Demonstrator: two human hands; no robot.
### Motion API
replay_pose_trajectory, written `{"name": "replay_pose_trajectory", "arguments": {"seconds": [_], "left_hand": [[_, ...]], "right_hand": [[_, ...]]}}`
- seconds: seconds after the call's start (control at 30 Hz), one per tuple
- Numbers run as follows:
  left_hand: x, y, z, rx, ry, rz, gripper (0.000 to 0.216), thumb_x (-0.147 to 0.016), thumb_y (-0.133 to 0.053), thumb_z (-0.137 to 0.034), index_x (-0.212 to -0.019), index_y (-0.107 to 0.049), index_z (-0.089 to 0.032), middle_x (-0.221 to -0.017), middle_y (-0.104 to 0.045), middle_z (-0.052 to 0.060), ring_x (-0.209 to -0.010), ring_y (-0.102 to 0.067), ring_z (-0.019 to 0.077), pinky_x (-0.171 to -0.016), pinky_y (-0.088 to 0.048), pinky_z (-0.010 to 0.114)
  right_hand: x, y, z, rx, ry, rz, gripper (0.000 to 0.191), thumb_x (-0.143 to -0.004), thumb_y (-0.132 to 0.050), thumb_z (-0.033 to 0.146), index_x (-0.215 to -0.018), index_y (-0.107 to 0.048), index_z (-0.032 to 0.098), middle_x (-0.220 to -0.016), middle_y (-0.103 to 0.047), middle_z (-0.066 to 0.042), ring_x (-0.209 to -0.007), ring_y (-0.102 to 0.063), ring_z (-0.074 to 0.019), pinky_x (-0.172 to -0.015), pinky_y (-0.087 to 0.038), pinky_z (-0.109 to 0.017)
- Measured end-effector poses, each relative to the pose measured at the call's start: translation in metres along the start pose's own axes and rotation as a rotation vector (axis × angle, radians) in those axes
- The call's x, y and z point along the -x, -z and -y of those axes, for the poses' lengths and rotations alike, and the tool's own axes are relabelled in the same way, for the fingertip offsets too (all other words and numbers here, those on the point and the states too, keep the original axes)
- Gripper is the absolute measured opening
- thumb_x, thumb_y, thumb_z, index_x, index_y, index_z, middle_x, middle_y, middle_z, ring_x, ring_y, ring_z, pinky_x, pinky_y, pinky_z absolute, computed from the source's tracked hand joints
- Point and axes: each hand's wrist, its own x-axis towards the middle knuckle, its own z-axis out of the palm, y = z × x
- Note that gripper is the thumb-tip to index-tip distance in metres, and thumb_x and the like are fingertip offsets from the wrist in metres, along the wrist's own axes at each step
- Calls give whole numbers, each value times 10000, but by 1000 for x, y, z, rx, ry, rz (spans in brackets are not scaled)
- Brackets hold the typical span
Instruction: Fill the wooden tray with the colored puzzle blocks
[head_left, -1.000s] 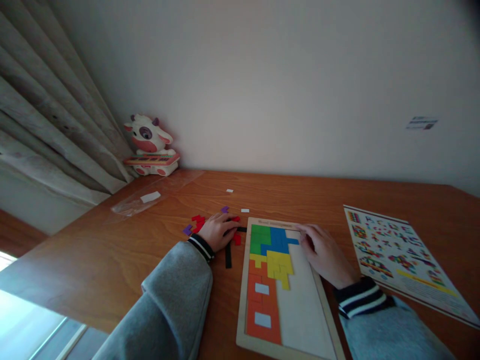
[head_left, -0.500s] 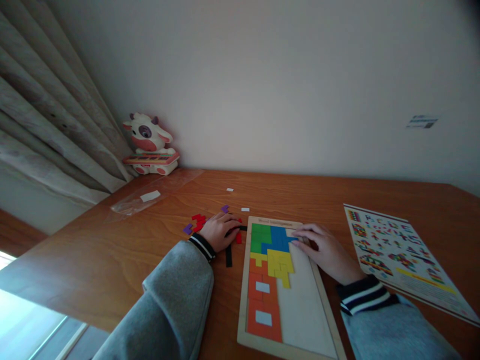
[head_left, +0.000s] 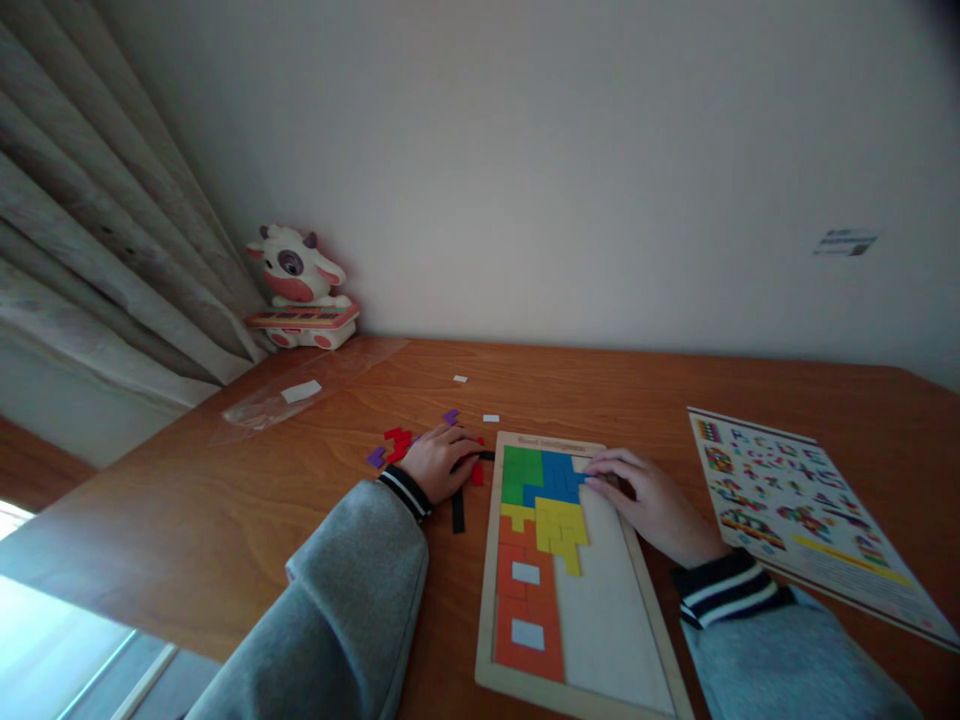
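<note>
The puzzle board (head_left: 609,620) lies flat on the table (head_left: 225,500), close in front of the person. Its left side is full. A green piece (head_left: 521,472) and a blue piece (head_left: 559,475) sit at the far end. A yellow piece (head_left: 559,525) comes next, and the orange pieces (head_left: 525,610) are nearest. The right side of the board is bare and white, with open room all the way down to the near rim.

The right hand (head_left: 649,500) rests on the far right part of the board. Its fingers are laid out flat and close together, and the tips touch the right edge of the blue piece. It pinches nothing.

The left hand (head_left: 439,460) is on the table just left of the board. It is curled down over some loose bits. I cannot tell if it holds one. A black piece (head_left: 457,512) lies between that hand and the board's left rim. The red pieces (head_left: 396,440) and a purple piece (head_left: 376,457) lie just left of the hand.

A picture sheet (head_left: 795,510) lies to the right, apart from the board, with bare wood between them. Far off to the left, a clear bag (head_left: 300,395) lies near the table edge. A toy cow (head_left: 300,290) sits in the far corner by the curtain (head_left: 97,230).
</note>
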Motion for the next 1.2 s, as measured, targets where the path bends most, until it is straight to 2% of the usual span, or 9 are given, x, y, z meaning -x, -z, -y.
{"name": "replay_pose_trajectory", "arguments": {"seconds": [0.47, 0.63, 0.83, 0.97, 1.07, 1.2], "left_hand": [[1, 1, 0, -13, 9, 4, 254, -933, -484, -262, -1080, -687, -222, -1125, -666, 57, -1018, -610, 200, -921, -517, 359], [1, 1, 0, -3, 3, 4, 250, -931, -491, -254, -1084, -685, -213, -1112, -668, 62, -1021, -608, 202, -917, -519, 362], [0, 0, 1, -11, -5, 2, 237, -918, -510, -235, -1077, -686, -217, -1120, -669, 56, -1036, -607, 205, -936, -510, 363], [-1, 0, 0, -12, 0, 7, 244, -917, -509, -229, -1087, -684, -225, -1109, -669, 57, -1030, -607, 202, -925, -517, 355], [-1, 2, -1, -20, 3, 14, 247, -917, -508, -239, -1088, -686, -220, -1112, -669, 59, -1016, -607, 209, -912, -522, 365], [0, 2, 0, -18, 4, 11, 246, -915, -509, -237, -1088, -683, -223, -1120, -668, 55, -1016, -608, 206, -918, -520, 365]], "right_hand": [[-1, 1, 6, 43, 35, -2, 252, -964, -457, 367, -956, -674, 239, -1003, -692, -65, -965, -647, -224, -892, -515, -402], [0, 2, 8, 45, -32, -46, 255, -962, -444, 392, -967, -640, 230, -959, -724, -66, -898, -686, -226, -828, -544, -380], [0, 3, 13, -71, -118, -118, 303, -938, -463, 449, -991, -658, 223, -985, -750, -82, -861, -715, -237, -780, -577, -380], [1, -1, 8, -237, -187, -133, 351, -912, -512, 454, -1140, -611, 206, -1055, -731, -97, -779, -723, -208, -730, -602, -360], [1, -3, 8, -274, -169, -171, 379, -890, -553, 438, -1193, -586, 212, -1104, -716, -103, -871, -717, -220, -795, -594, -378], [-2, 0, 13, -225, -145, -196, 324, -881, -564, 413, -1130, -628, 215, -1084, -721, -95, -928, -702, -231, -846, -577, -405]]}}
